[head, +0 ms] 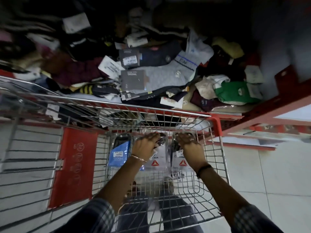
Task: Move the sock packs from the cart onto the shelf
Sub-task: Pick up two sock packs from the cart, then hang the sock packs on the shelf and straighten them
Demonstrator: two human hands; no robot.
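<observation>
Both my arms reach down into a wire cart [217,158]. My left hand [146,143] is closed on the top of a clear Reebok sock pack [157,163] with a red triangle logo. My right hand [186,141] grips a second, matching Reebok sock pack [180,163] beside it. A blue Jockey sock pack [118,154] stands against the cart's left wall, untouched. Beyond the cart's far rim, the red shelf [269,105] carries a loose heap of socks [156,76], among them a grey pair with a card sleeve.
A red plastic flap [74,167] hangs on the cart's left side. The red shelf post and a lower shelf edge [252,130] sit at the right over pale floor tiles [277,174]. My legs show through the cart's wire bottom.
</observation>
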